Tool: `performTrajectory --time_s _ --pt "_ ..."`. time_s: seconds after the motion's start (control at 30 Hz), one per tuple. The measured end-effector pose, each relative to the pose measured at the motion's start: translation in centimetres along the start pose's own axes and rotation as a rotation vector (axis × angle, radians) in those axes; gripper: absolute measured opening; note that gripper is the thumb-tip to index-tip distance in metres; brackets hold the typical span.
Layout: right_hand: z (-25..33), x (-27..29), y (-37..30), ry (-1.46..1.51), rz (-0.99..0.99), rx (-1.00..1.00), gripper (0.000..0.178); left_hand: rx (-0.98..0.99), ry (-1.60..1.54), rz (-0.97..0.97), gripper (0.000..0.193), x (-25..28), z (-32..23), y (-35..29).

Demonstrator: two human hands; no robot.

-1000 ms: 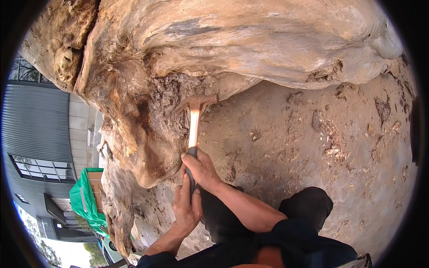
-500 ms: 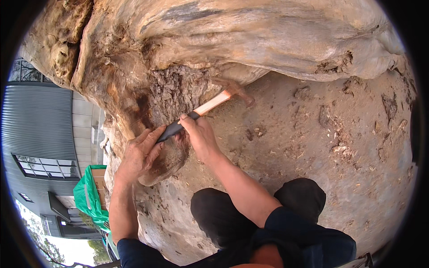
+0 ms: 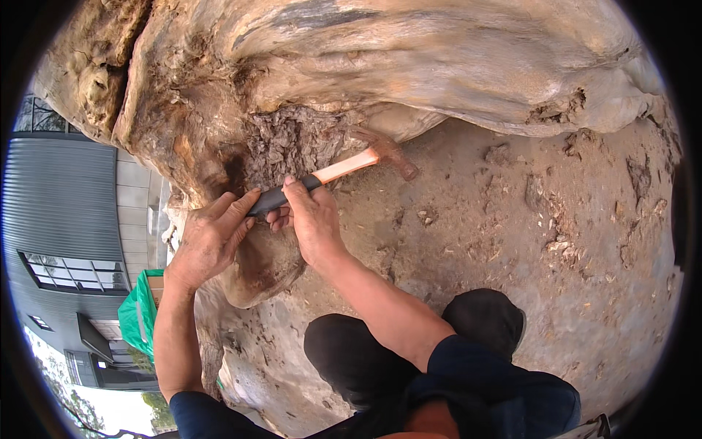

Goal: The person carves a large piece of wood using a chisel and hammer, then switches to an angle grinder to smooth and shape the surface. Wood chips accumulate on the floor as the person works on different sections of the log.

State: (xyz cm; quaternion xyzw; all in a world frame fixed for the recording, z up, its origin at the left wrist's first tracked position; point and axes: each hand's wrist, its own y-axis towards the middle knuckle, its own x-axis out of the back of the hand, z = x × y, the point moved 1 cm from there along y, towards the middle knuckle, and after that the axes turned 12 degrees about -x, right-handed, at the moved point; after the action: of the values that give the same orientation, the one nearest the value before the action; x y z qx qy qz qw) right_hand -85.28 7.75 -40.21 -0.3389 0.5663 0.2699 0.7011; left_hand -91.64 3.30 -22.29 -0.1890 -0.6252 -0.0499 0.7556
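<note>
A claw hammer (image 3: pixel 351 165) with a rusty head, an orange shaft and a black grip lies slantwise between my hands. Its head (image 3: pixel 395 156) points away to the upper right, just under a big weathered trunk. My right hand (image 3: pixel 313 219) is closed round the black grip near the orange part. At the grip's lower end, my left hand (image 3: pixel 210 240) pinches it with thumb and fingers. Close behind the hammer is a rough, crumbling patch of dark wood (image 3: pixel 289 146). Below the grip a rounded wooden knob (image 3: pixel 256 274) is partly covered by my hands.
The massive pale trunk (image 3: pixel 453 62) spans the top, with a deep crack (image 3: pixel 131 69) at its left. Brown ground (image 3: pixel 475 227) with wood chips spreads to the right. My bent knees (image 3: pixel 358 351) are below. At the left stand a grey corrugated building (image 3: pixel 62 197) and a green cover (image 3: pixel 139 314).
Both hands and the grip end of the hammer have shifted slightly left and up. The hammer now lies flatter, its head staying nearly in place.
</note>
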Motion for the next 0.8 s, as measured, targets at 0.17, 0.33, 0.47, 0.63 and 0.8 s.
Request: performTrajectory --time_s 0.17,0.33,0.47,0.63,0.8 --pt "0.5 -0.1 0.4 0.004 0.043 -0.034 0.030 -0.033 0.069 -0.001 0.047 -0.2 -0.1 -0.4" --pt "1.5 0.6 -0.2 0.016 0.120 -0.070 0.028 0.020 0.048 0.072 0.047 0.7 -1.5 0.1" --pt "1.9 0.3 -0.8 0.056 0.074 -0.072 0.028 0.002 -0.005 0.105 0.046 1.4 -1.1 0.9" --pt "1.7 0.0 -1.0 0.104 0.016 -0.048 0.032 0.022 -0.087 0.123 0.044 1.2 0.2 1.5" --pt "1.5 -0.7 -0.1 0.028 0.066 -0.077 0.031 0.034 -0.138 0.094 0.043 2.1 0.6 0.9"
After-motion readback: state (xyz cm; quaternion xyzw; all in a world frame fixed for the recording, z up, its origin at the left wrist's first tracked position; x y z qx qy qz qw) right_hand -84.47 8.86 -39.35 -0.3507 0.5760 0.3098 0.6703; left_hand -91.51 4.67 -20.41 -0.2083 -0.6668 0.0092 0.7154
